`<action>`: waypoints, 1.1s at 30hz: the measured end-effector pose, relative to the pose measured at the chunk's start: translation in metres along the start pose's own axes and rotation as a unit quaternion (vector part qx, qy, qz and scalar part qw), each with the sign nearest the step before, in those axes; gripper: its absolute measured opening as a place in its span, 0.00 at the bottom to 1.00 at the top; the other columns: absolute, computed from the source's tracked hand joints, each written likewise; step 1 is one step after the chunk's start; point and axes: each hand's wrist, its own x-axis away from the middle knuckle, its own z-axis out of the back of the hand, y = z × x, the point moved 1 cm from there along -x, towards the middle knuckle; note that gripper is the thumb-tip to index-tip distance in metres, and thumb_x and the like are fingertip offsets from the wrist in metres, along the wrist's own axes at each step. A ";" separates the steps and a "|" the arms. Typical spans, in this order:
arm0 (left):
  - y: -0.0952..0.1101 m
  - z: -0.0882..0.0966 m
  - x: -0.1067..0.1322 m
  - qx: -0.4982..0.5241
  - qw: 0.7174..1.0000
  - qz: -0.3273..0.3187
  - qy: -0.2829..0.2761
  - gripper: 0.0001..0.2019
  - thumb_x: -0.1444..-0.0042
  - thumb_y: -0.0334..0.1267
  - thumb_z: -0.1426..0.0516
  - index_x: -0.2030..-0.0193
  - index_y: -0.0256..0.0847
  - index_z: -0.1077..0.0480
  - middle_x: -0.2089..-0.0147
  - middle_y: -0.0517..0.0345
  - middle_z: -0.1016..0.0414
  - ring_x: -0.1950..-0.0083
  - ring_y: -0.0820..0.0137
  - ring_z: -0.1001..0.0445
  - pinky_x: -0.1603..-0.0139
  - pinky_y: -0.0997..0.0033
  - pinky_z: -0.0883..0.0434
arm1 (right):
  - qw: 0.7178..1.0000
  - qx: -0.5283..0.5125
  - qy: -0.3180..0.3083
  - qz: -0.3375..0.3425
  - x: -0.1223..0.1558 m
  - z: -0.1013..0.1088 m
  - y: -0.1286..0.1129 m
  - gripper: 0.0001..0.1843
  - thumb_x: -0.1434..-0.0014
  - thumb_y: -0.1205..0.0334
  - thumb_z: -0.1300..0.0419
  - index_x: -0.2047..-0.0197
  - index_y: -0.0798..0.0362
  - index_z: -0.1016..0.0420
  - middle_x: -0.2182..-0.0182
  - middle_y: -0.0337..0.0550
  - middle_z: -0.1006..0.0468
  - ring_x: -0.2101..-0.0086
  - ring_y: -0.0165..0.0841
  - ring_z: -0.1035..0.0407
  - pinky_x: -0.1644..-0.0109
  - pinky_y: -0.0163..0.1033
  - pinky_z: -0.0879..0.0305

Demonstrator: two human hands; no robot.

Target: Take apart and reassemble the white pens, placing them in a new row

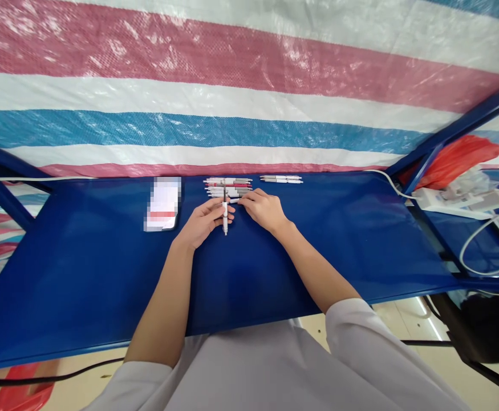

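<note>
My left hand (206, 220) is closed around a white pen (225, 220), held upright in the view. A thin dark length sticks out of its far end, like a bare refill. Just to the right, my right hand (263, 208) pinches a small white pen part (234, 200); the fingers partly cover it, so whether it is a barrel or a cap is unclear. Beyond both hands lies a row of several pens (228, 181), mostly white and grey with a red one among them. Farther right, a few white pens (280, 179) lie side by side.
A phone (162, 204) with a blurred screen lies left of my hands on the blue table (317, 251). Striped plastic sheeting (249, 97) hangs behind. At the right are a red plastic bag (458, 160), a white power strip (450, 204) and loose white cables (467, 257).
</note>
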 end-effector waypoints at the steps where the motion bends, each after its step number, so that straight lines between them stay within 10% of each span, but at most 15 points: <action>1: 0.000 0.000 0.000 -0.002 1.000 0.000 0.000 0.16 0.45 0.41 0.35 0.50 0.42 0.25 0.57 0.53 0.21 0.59 0.67 0.23 0.51 0.62 0.27 | 1.000 -0.004 -0.002 -0.001 0.000 0.001 -0.001 0.19 0.32 0.66 0.53 0.52 0.46 0.21 0.52 0.42 0.18 0.53 0.35 0.30 0.64 0.36 0.37; 9: 0.001 -0.003 0.004 -0.013 1.000 -0.007 0.006 0.19 0.48 0.42 0.34 0.50 0.41 0.25 0.57 0.52 0.22 0.59 0.66 0.23 0.52 0.61 0.26 | 0.969 -0.213 0.069 -0.105 0.001 0.012 -0.004 0.14 0.38 0.63 0.42 0.50 0.45 0.22 0.49 0.41 0.20 0.49 0.36 0.28 0.53 0.39 0.29; 11: 0.004 -0.005 0.004 -0.027 0.999 -0.011 0.014 0.19 0.47 0.43 0.34 0.50 0.40 0.25 0.57 0.53 0.22 0.59 0.66 0.23 0.53 0.61 0.26 | 0.909 -0.370 0.109 -0.157 0.001 0.013 -0.004 0.13 0.42 0.61 0.37 0.53 0.45 0.21 0.52 0.40 0.19 0.52 0.35 0.26 0.49 0.40 0.28; 16: 0.014 -0.010 0.005 -0.111 0.993 -0.027 0.025 0.21 0.47 0.45 0.35 0.48 0.40 0.26 0.59 0.53 0.22 0.62 0.67 0.23 0.57 0.63 0.25 | 0.655 -0.683 0.159 -0.282 0.006 0.008 -0.011 0.17 0.51 0.56 0.30 0.56 0.49 0.21 0.58 0.42 0.17 0.55 0.36 0.22 0.53 0.42 0.24; 19: 0.016 -0.012 0.004 -0.170 0.984 -0.050 0.034 0.22 0.47 0.47 0.35 0.48 0.39 0.26 0.61 0.53 0.22 0.64 0.67 0.25 0.60 0.64 0.25 | 0.583 -0.731 0.172 -0.310 0.009 0.003 -0.020 0.17 0.51 0.55 0.31 0.57 0.50 0.20 0.57 0.43 0.17 0.54 0.37 0.22 0.54 0.40 0.23; 33: 0.004 -0.013 0.015 -0.278 0.958 -0.070 0.004 0.19 0.42 0.50 0.39 0.47 0.44 0.24 0.62 0.54 0.21 0.68 0.69 0.28 0.65 0.68 0.29 | 0.588 -0.744 0.141 -0.284 0.014 -0.011 -0.020 0.15 0.53 0.53 0.29 0.62 0.48 0.18 0.62 0.39 0.16 0.63 0.32 0.21 0.64 0.35 0.21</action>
